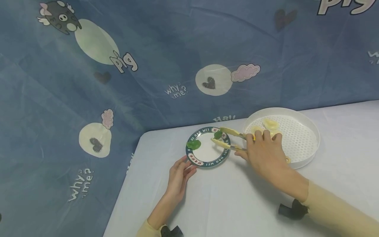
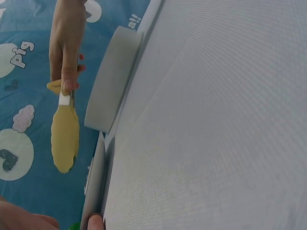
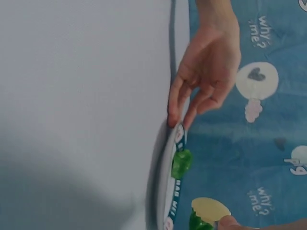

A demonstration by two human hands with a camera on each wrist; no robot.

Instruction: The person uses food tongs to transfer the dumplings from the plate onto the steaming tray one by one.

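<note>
A small round plate [image 1: 207,149] with a green patterned rim lies on the table, and my left hand [image 1: 178,177] holds its near-left edge between thumb and fingers. One green leaf-like piece [image 1: 193,144] sits on the plate's left rim, also visible as a green piece [image 3: 181,164] in the right wrist view. My right hand [image 1: 265,154] grips yellow-tipped tongs [image 2: 65,139] over the plate's right side, their two arms spread apart. A second green piece [image 1: 218,134] shows by the far tip of the tongs; I cannot tell whether they grip it.
A round white tray [image 1: 317,141] with a perforated bottom stands right of the plate, partly behind my right hand. Several pale yellow pieces [image 1: 270,124] lie in it. A blue printed cloth [image 1: 165,49] hangs along the back and left of the white table [image 1: 225,204].
</note>
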